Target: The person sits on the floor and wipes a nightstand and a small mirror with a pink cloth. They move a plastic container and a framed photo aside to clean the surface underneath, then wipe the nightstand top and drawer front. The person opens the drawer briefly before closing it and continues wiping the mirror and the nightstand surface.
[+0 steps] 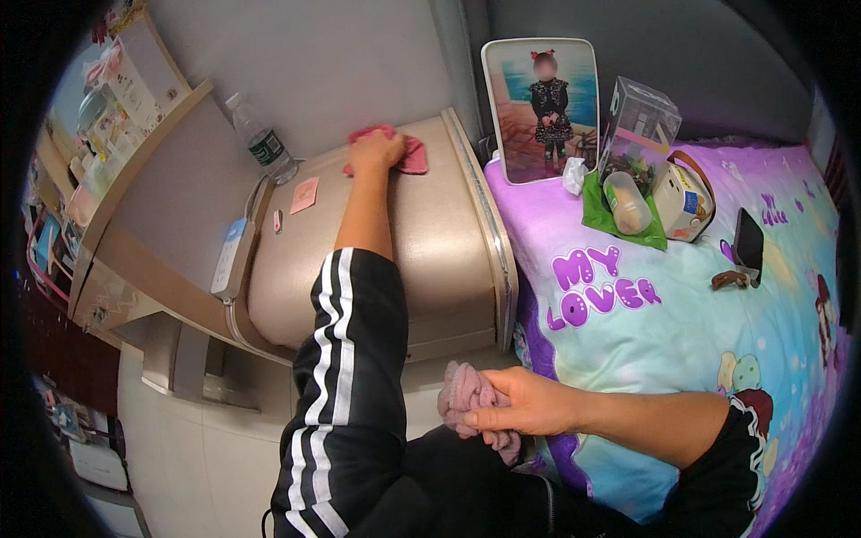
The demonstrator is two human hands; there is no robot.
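My left hand [379, 149] presses a bright pink cloth [415, 156] onto the far part of a beige nightstand top [323, 269], close to the wall. Its fingers are bent over the cloth and partly hidden. Close to my body, my right hand [531, 402] grips a bunched mauve cloth [464, 397] in the air, apart from the nightstand. Left of my left forearm, a small pink card [305, 196] and a small pink-and-white object [278, 222] lie on the nightstand. A clear plastic bottle [266, 144] with a dark green label stands at its far left corner.
A white power strip [230, 259] runs along the dressing table [155, 188] at left. On the patterned bed [605, 356] at right are a framed photo [511, 114], a clear box [639, 128], a green packet [599, 212], a strapped white box [683, 202] and a phone [748, 245].
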